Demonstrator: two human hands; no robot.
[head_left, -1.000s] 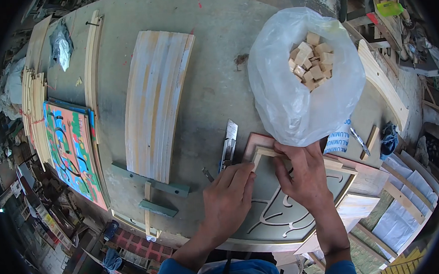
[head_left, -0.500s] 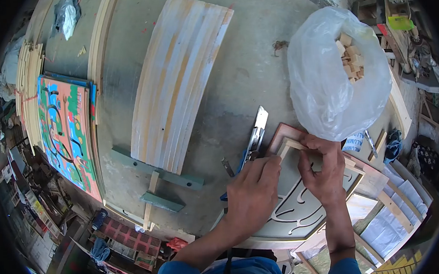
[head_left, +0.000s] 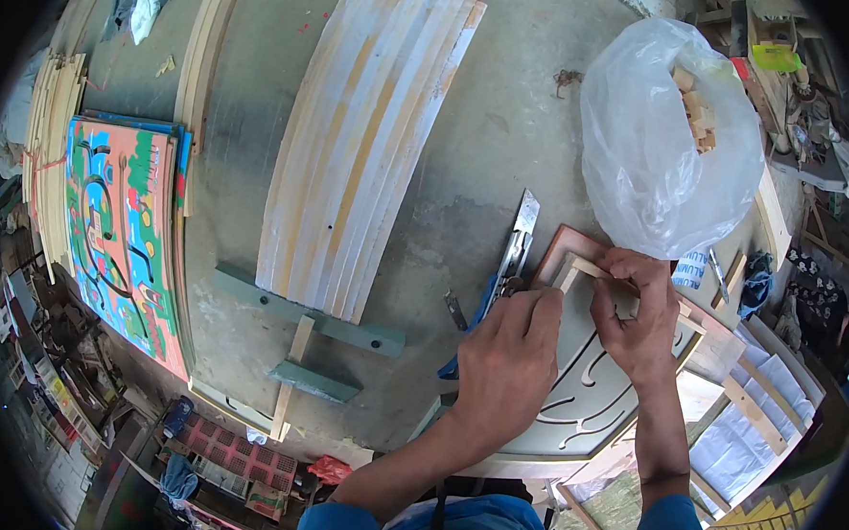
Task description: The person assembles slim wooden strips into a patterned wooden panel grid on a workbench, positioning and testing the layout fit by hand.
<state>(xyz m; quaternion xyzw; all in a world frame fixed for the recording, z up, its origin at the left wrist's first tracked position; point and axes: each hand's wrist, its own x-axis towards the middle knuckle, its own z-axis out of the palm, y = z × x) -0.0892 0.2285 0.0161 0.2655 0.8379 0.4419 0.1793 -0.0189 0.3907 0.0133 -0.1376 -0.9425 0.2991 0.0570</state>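
A grey panel [head_left: 575, 361] with dark curved grooves lies at the table's near edge, bordered by thin wooden strips. My left hand [head_left: 511, 356] is closed over the strip along the panel's left side, its fingertips near the far corner. My right hand [head_left: 641, 316] pinches a wooden strip [head_left: 586, 264] at that corner, between thumb and forefinger. The fingers partly hide both strips. Just left of my left hand lies a utility knife [head_left: 514, 251] with a blue grip. Beyond my right hand sits a clear plastic bag [head_left: 644, 157] of small wood blocks [head_left: 697, 121].
A long board of pale striped wood [head_left: 366, 153] lies mid-table, near a green bar [head_left: 342, 333]. Painted panels [head_left: 126, 242] are stacked at the left beside bundled wooden strips [head_left: 50, 169]. A pen-like tool [head_left: 719, 274] rests right of the bag.
The view has shifted slightly, so most things on the table appear moved. Both hands stay at the same corner of the panel, with nearly the same grip.
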